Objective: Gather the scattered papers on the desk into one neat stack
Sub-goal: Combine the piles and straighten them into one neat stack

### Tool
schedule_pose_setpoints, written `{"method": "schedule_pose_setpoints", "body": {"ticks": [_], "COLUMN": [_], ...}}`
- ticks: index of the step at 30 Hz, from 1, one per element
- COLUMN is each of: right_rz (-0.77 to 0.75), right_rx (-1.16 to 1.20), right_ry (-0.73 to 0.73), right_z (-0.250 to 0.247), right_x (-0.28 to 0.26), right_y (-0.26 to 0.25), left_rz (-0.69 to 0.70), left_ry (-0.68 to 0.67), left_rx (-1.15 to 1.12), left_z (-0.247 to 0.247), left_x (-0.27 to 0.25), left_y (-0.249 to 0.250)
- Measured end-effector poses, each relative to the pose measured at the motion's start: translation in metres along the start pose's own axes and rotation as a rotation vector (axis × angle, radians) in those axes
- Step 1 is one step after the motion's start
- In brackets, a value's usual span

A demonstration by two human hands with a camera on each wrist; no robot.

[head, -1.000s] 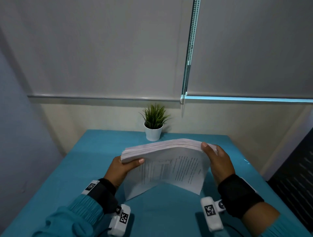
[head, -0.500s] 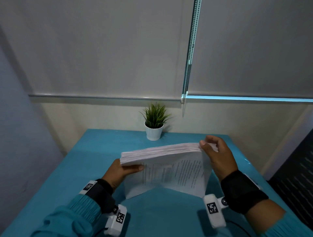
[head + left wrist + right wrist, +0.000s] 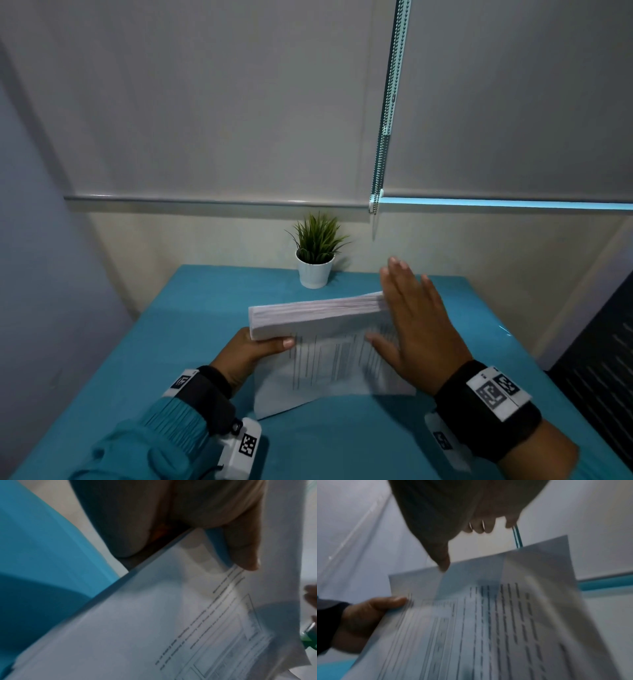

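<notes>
The thick white printed paper stack [image 3: 318, 337] stands gathered on the teal bench [image 3: 191, 329], with no loose sheets visible. The left hand [image 3: 250, 353] grips its left end; the flat, open right hand [image 3: 416, 329] squares the right edge, leaving laying it down.

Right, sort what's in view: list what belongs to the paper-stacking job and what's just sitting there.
Belongs to the job:
paper stack, standing on edge
left hand, holding its left end
right hand, flat against its right end
desk

Just there:
potted plant
blind chain

Teal desk [image 3: 342, 445]; white papers [image 3: 318, 311] lined with grey print — green plant [image 3: 318, 240] in white pot [image 3: 314, 274].
</notes>
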State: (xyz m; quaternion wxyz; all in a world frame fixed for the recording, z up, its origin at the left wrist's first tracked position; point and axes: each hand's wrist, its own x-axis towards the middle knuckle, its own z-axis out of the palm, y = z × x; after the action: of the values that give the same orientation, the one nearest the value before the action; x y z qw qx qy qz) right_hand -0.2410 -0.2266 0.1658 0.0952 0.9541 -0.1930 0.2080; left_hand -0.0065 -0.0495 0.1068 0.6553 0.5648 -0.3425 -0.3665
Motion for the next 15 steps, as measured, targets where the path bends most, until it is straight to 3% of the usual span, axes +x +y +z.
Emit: {"method": "schedule_pose_setpoints", "body": {"ticks": [4, 8, 10, 13, 15], "right_rz": [-0.069, 0.041, 0.23, 0.604, 0.594], "right_rx": [-0.024, 0.08, 0.286, 0.801, 1.283], "right_ry": [-0.06, 0.066, 0.179, 0.286, 0.222], "right_z": [0.003, 0.007, 0.012, 0.027, 0.041], "right_x": [-0.002, 0.0, -0.002, -0.007, -0.011], "right_y": [-0.005, -0.004, 0.008, 0.029, 0.041], "left_rz": [-0.015, -0.026, -0.032, -0.053, -0.05], "left_ry": [-0.004, 0.001, -0.008, 0.003, 0.022], "left_rx": [0.022, 0.022, 0.007, -0.055, -0.094], "left_z": [-0.001, -0.003, -0.003, -0.002, 0.002], "left_x": [-0.001, -0.001, -0.002, -0.003, -0.004], "left_y": [0.001, 0.001, 0.001, 0.0, -0.002]}}
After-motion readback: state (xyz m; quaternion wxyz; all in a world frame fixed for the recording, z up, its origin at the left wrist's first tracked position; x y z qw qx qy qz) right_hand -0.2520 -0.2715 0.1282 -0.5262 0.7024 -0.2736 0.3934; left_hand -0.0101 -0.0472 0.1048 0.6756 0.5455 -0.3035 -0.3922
